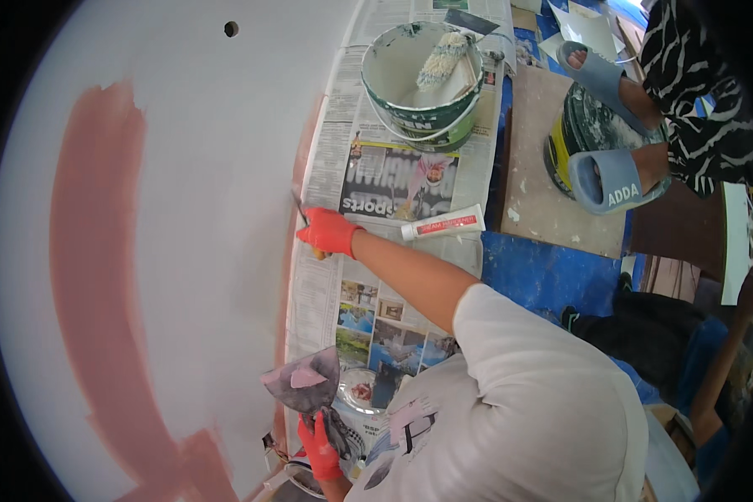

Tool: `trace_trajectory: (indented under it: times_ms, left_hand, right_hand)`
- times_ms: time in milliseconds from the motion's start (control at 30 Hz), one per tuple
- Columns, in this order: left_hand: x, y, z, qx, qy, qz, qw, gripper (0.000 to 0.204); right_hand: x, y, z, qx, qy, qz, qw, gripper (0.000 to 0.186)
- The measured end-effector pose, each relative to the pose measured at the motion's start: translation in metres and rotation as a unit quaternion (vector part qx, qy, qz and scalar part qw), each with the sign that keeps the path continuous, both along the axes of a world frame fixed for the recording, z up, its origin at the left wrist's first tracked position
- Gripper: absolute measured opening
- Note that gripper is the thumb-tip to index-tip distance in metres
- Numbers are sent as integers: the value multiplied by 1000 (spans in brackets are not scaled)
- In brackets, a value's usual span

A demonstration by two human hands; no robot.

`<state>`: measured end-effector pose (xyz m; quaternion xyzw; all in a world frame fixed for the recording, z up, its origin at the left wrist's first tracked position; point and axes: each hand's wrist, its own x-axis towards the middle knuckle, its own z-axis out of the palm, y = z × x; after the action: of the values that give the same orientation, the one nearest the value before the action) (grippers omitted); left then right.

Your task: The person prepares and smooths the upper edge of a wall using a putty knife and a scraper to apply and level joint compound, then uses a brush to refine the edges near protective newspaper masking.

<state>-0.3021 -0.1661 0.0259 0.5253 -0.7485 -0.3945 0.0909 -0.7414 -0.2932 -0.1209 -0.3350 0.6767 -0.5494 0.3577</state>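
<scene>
My right hand (pixel 326 231), in a red glove, grips a putty knife (pixel 299 204) with a wooden handle, its blade at the pink-smeared edge where the white wall (pixel 209 167) meets the newspapers (pixel 309 309). Lower down, my left hand (pixel 318 443), also red-gloved, holds a wide scraper (pixel 284 381) carrying a lump of pink paste (pixel 307 376). Beside it a shiny round plate (pixel 361 402) with some paste is partly hidden by my body. A white tube (pixel 443 222) lies on the newspaper. A broad pink band (pixel 100 251) marks the wall.
A paint bucket (pixel 418 125) with a roller (pixel 439 63) stands on the newspaper. At right, another person's sandaled feet (pixel 602 192) are on a dark bucket (pixel 573 117) on a board (pixel 531 209). A second person (pixel 627 326) is low at right, near blue sheeting (pixel 519 276).
</scene>
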Motion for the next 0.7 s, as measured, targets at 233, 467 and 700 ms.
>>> trace_trajectory:
  times_ms: [233,467,700]
  left_hand:
    - [-35,9,25,85,-21,83,993,35]
    - [-30,9,23,56,0,27,998,39]
    - [-12,0,5,-5,-44,-59,997,46]
  right_hand:
    - [-152,-29,15,58,-49,-155,985,50]
    - [-204,-56,-16,54,-9,-51,997,45]
    - [-147,-33,-25,25,37,61,997,57]
